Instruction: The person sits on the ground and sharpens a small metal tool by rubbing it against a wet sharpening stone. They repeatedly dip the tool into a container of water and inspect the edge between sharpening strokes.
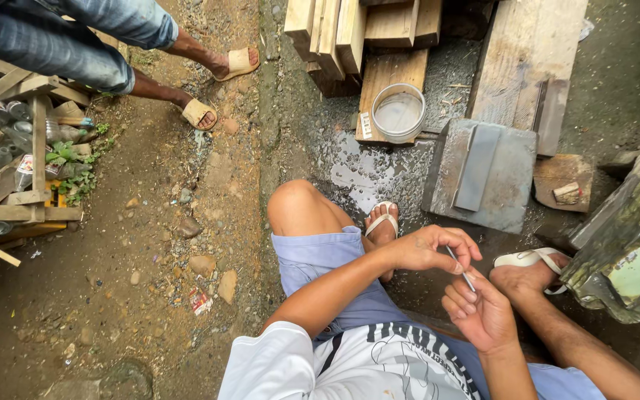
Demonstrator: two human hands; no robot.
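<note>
While I watch from the head view, the left hand [430, 249] pinches the upper end of a thin metal blade [462, 270] between thumb and fingertips, and the right hand [483, 315] cups beneath it, its fingers curled so the lower end rests against them. The blade sits in the air above the lap, between the two sandalled feet, just short of the grey sharpening stone [478, 165] lying on its wet slab [509, 189]. Its long axis runs on a slant, upper end toward the left hand's thumb, lower end down and right into the right hand's fingers. I judge the main risk to be a cut: the piece is narrow, the hold is fingertips only, and a slip along the edge would draw it across the right fingers. It could also drop onto the wet ground near the water-filled round container [398, 112].
</note>
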